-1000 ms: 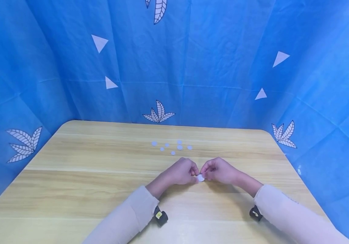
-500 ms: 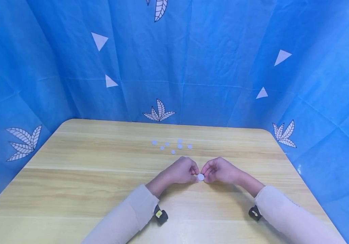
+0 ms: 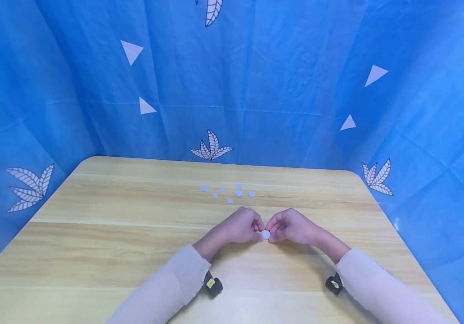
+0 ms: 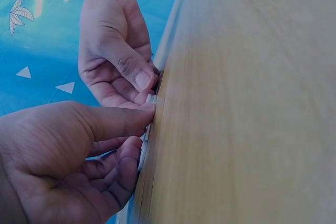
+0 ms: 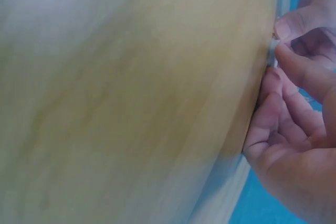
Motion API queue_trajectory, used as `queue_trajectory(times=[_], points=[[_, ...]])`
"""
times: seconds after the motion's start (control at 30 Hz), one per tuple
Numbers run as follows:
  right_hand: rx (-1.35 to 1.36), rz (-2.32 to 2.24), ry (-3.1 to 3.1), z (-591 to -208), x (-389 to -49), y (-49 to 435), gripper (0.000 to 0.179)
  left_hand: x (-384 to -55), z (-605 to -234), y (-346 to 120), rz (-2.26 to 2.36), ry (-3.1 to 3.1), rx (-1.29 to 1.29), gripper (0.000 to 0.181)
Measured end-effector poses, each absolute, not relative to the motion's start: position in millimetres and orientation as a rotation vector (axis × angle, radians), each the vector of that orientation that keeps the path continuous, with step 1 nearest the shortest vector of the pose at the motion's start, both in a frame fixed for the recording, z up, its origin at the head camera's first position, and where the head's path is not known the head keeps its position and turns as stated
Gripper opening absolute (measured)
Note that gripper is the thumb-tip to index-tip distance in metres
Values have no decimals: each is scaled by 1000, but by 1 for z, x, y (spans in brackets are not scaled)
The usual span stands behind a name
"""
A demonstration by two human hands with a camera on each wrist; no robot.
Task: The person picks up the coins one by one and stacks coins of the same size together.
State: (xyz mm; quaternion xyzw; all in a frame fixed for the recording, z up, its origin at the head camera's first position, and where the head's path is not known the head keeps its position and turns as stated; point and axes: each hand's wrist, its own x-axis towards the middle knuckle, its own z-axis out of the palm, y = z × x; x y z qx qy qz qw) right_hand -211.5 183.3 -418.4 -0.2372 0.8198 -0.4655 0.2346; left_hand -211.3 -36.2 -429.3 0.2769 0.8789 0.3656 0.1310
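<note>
Between my two hands a small white disc [image 3: 265, 234] lies at the tabletop, near the middle of the table. My left hand [image 3: 238, 226] pinches its left edge with thumb and forefinger, the other fingers curled under the palm. From the other side my right hand [image 3: 291, 226] has thumb and forefinger closed at the disc's right edge. Seen from the left wrist, the disc's thin edge [image 4: 152, 98] shows between the two thumbs. In the right wrist view, a pale sliver of the disc [image 5: 273, 51] appears beside the right thumb; the rest is hidden by fingers.
Several more white discs of differing sizes, among them a larger one [image 3: 238, 193], lie loosely grouped farther back on the wooden table [image 3: 114, 252]. Blue cloth [image 3: 288, 90] with white leaf and triangle prints hangs behind the table and along both sides.
Both hands stay at the disc with only slight movement. The right fingertips drew back a little from over the disc, then came in close at its edge. The other discs stay put.
</note>
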Motion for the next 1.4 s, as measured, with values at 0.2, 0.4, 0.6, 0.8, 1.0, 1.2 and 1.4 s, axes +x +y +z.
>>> queue_trajectory(times=[0.2,0.4,0.6,0.8,1.0,1.2,1.4], points=[[-671,-1258,2269,-421,-213,184,23,-211,-428,-36,1057,2555,813,14],[-699,-1229,2305,-424,-213,183,20,-211,-426,-36,1041,2554,804,14],[-743,-1207,2354,-424,-212,182,18,-212,-425,-36,1036,2556,795,14],[-743,-1186,2395,-425,-209,183,19,-211,-426,-34,1056,2544,819,14],[-756,-1193,2401,-426,-208,185,19,-210,-427,-33,1067,2544,815,14],[-777,-1178,2419,-426,-208,184,20,-210,-426,-33,1066,2549,813,14],[-784,-1172,2425,-427,-209,182,19,-210,-425,-34,1007,2578,790,14]])
